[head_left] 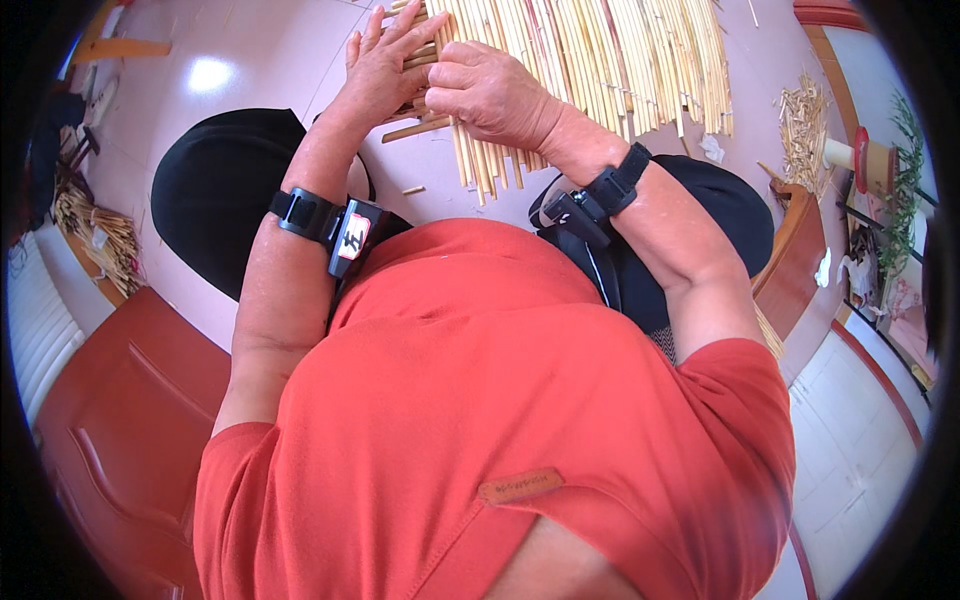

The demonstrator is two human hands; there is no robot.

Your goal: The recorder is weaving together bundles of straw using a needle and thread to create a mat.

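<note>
A mat of pale yellow reed stalks (640,60), laid side by side, lies on the floor in front of me. My left hand (382,68) rests at its left edge, fingers spread over a few stalks. Close beside it, my right hand (488,95) is closed above the mat's left part, its fingertips near the left palm. Whatever the right fingers pinch is hidden by the hand. Several darker stalks (418,130) stick out crosswise beneath my hands at that edge. Both wrists wear black straps with small devices.
A short stalk piece (413,190) lies on the pale tiled floor (270,85) between my knees. Bundles of reeds stand at the left (100,240) and right (803,125). A red-brown wooden seat (140,420) is at the lower left, and a wooden piece (800,260) stands by my right knee.
</note>
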